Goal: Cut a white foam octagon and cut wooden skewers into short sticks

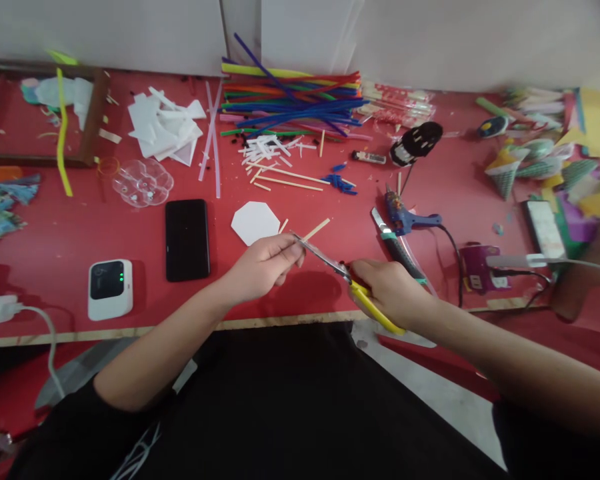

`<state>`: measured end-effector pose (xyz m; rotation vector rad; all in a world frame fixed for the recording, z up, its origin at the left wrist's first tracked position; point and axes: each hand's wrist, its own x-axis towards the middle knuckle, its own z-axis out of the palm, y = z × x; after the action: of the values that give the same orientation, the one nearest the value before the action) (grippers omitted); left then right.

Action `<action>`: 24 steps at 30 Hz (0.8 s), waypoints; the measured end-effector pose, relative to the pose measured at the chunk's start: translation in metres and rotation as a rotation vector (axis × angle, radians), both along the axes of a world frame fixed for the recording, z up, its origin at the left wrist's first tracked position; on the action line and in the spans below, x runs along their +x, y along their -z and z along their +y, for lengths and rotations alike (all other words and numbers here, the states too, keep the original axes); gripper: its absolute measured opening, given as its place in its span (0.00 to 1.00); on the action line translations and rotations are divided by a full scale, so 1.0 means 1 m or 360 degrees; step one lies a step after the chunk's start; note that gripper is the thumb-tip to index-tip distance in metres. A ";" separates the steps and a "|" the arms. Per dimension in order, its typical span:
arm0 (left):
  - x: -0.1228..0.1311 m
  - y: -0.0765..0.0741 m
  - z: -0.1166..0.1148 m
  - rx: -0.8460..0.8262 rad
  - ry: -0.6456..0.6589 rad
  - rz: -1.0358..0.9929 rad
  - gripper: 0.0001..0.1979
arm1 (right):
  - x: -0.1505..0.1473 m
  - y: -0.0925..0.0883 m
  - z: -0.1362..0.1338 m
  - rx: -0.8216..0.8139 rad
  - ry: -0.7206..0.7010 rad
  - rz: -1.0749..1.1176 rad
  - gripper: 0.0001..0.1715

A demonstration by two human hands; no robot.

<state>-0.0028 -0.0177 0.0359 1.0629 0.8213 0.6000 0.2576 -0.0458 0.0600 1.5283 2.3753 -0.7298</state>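
Observation:
My right hand (387, 290) is closed around the yellow handles of a pair of scissors (375, 310), whose blades point up and left. The blade tips reach the pinched fingers of my left hand (267, 267). Whatever those fingers hold is too small to make out. Just beyond them, a white paper octagon (255, 223) lies on the red table (300, 293). A pale wooden stick (317, 229) shows behind the blades, and a shorter one lies beside the octagon.
Ahead lie colourful pipe cleaners (290, 100), white paper pieces (165, 127) and small white strips (265, 150). A black phone (187, 240) is at left. To the right are a glue gun (410, 219), a cutter knife (397, 250) and another person's arm (587, 267).

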 end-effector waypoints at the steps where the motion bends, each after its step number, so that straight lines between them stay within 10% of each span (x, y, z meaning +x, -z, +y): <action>1: -0.002 -0.002 0.000 -0.0083 0.0029 -0.0096 0.15 | 0.000 -0.001 -0.001 0.0052 -0.0019 0.0015 0.09; 10: -0.015 -0.026 -0.005 -0.0732 0.0427 -0.0523 0.17 | 0.000 -0.006 -0.006 0.0188 -0.0148 0.0244 0.10; 13: -0.005 -0.023 -0.008 -0.0287 0.0115 -0.0134 0.16 | 0.000 -0.001 -0.003 0.0199 -0.0047 0.0160 0.09; 19: 0.012 -0.005 -0.017 0.1445 -0.0616 0.1046 0.09 | -0.009 0.000 0.001 0.0158 0.0139 0.0084 0.08; 24: 0.016 -0.012 -0.012 0.1462 -0.0668 0.1119 0.12 | -0.014 -0.007 -0.005 0.0106 0.0233 0.0188 0.10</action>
<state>0.0131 -0.0292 0.0482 2.0248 1.4612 1.0265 0.2433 -0.0512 0.0669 1.7474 2.4130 -0.8005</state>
